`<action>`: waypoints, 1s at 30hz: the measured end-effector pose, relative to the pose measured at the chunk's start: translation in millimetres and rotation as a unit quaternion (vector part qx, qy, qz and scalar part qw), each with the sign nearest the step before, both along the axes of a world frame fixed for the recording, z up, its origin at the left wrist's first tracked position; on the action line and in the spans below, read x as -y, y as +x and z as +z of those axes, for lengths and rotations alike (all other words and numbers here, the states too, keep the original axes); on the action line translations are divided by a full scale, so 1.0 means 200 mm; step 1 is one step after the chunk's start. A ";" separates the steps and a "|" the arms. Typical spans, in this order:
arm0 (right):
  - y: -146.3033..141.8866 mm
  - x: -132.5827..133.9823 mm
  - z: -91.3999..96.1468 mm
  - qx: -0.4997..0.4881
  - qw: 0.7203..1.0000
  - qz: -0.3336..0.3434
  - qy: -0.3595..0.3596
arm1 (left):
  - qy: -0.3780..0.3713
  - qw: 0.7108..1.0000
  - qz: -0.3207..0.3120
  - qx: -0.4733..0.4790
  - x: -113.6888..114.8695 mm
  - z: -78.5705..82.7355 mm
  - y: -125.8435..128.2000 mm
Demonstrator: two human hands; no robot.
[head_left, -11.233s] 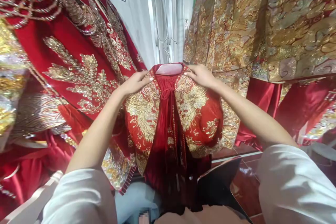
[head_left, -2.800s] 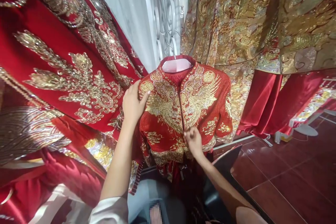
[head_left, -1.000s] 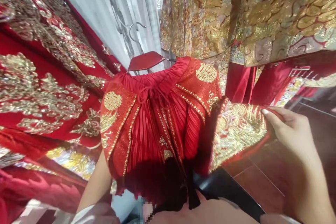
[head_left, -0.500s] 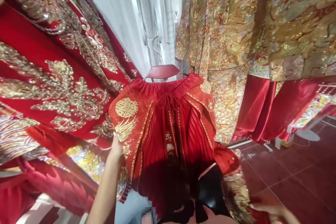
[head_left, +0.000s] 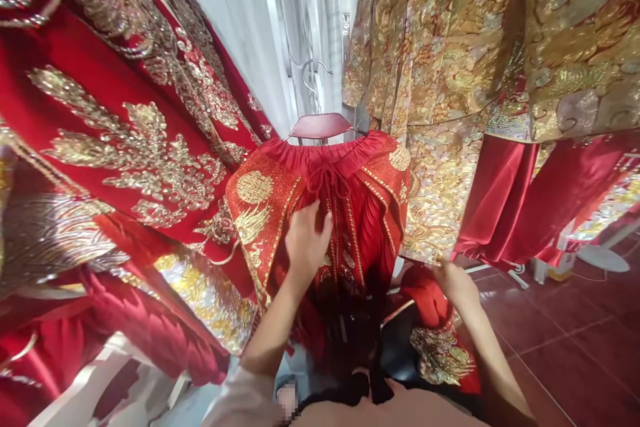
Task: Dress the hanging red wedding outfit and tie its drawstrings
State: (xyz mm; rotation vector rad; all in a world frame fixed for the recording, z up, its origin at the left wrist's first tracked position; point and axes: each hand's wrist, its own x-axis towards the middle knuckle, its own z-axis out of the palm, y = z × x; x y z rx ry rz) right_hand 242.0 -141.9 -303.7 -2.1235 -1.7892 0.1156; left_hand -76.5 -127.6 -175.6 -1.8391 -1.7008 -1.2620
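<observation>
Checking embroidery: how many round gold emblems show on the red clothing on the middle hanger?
2: the left emblem at the upper left of the red clothing, the right emblem at its upper right. Folds may hide more.

A gold medallion (head_left: 255, 187) resembling the double-happiness character stands out on the left of a red pleated garment (head_left: 345, 223); its counterpart (head_left: 400, 156) at right is too slanted to read.

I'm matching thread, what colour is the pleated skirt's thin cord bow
The thin cord bow is red, clearest in the head view.
</observation>
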 end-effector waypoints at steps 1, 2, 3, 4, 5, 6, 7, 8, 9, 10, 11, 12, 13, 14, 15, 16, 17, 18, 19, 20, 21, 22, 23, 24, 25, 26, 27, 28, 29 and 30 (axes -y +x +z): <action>-0.09 -0.03 0.13 0.009 1.000 0.017 0.006 | -0.042 0.999 0.013 0.007 -0.08 0.01 0.05; -0.19 -0.05 0.26 0.001 0.999 0.040 0.023 | -0.079 0.996 0.028 0.007 -0.15 0.02 0.09; -0.29 -0.07 0.38 -0.018 0.996 0.074 0.050 | -0.108 0.993 0.047 0.003 -0.21 0.04 0.11; -0.38 -0.07 0.48 -0.034 0.990 0.112 0.079 | -0.130 0.990 0.061 -0.007 -0.25 0.05 0.12; -0.46 -0.08 0.58 -0.050 0.981 0.150 0.113 | -0.150 0.986 0.072 -0.020 -0.28 0.06 0.12; -0.53 -0.09 0.65 -0.065 0.969 0.184 0.151 | -0.168 0.982 0.078 -0.037 -0.29 0.06 0.11; -0.58 -0.10 0.72 -0.077 0.954 0.214 0.193 | -0.193 0.976 0.079 -0.062 -0.28 0.05 0.09; -0.62 -0.12 0.78 -0.086 0.937 0.239 0.239 | -0.224 0.967 0.075 -0.090 -0.26 0.02 0.07; -0.65 -0.15 0.83 -0.088 0.918 0.262 0.284 | -0.260 0.956 0.067 -0.119 -0.22 -0.03 0.05; -0.67 -0.19 0.87 -0.085 0.898 0.286 0.323 | -0.297 0.942 0.056 -0.145 -0.18 -0.10 0.03; -0.69 -0.24 0.91 -0.075 0.879 0.312 0.353 | -0.334 0.927 0.045 -0.166 -0.12 -0.18 0.01; -0.70 -0.30 0.94 -0.059 0.862 0.340 0.372 | -0.366 0.912 0.036 -0.180 -0.07 -0.26 -0.01; -0.72 -0.35 0.97 -0.040 0.848 0.370 0.376 | -0.394 0.899 0.031 -0.187 -0.02 -0.35 -0.03; -0.73 -0.41 0.98 -0.021 0.839 0.398 0.371 | -0.418 0.888 0.029 -0.190 0.02 -0.43 -0.06; -0.75 -0.46 0.99 -0.005 0.834 0.419 0.359 | -0.439 0.877 0.028 -0.193 0.06 -0.49 -0.08; -0.76 -0.50 0.99 0.009 0.833 0.431 0.346 | -0.454 0.869 0.027 -0.196 0.09 -0.53 -0.10; -0.78 -0.54 0.99 0.019 0.835 0.436 0.334 | -0.462 0.865 0.025 -0.197 0.10 -0.54 -0.12; -0.80 -0.56 0.97 0.025 0.840 0.433 0.325 | -0.463 0.864 0.021 -0.197 0.10 -0.52 -0.13; -0.82 -0.58 0.96 0.025 0.846 0.427 0.318 | -0.451 0.870 0.013 -0.198 0.10 -0.46 -0.14; -0.83 -0.58 0.94 0.022 0.852 0.420 0.311 | -0.419 0.885 -0.002 -0.201 0.08 -0.38 -0.15; -0.83 -0.58 0.91 0.016 0.857 0.415 0.304 | -0.368 0.907 -0.023 -0.205 0.05 -0.29 -0.15; -0.83 -0.57 0.89 0.008 0.862 0.412 0.297 | -0.290 0.932 -0.049 -0.210 0.02 -0.18 -0.14; -0.83 -0.56 0.87 -0.002 0.865 0.410 0.291 | -0.196 0.954 -0.077 -0.215 -0.02 -0.07 -0.13; -0.81 -0.54 0.86 -0.013 0.866 0.411 0.287 | -0.113 0.965 -0.092 -0.217 -0.06 0.03 -0.12; -0.79 -0.53 0.85 -0.025 0.864 0.414 0.284 | -0.054 0.969 -0.104 -0.219 -0.09 0.12 -0.11; -0.76 -0.52 0.84 -0.037 0.862 0.419 0.283 | -0.024 0.967 -0.117 -0.224 -0.13 0.19 -0.10; -0.73 -0.51 0.84 -0.050 0.859 0.425 0.281 | -0.018 0.964 -0.131 -0.230 -0.16 0.23 -0.09; -0.70 -0.51 0.84 -0.064 0.856 0.431 0.279 | -0.027 0.960 -0.150 -0.234 -0.19 0.26 -0.09; -0.67 -0.51 0.85 -0.079 0.853 0.437 0.275 | -0.045 0.955 -0.173 -0.236 -0.21 0.27 -0.10; -0.64 -0.50 0.87 -0.094 0.849 0.443 0.271 | -0.063 0.950 -0.197 -0.235 -0.22 0.26 -0.11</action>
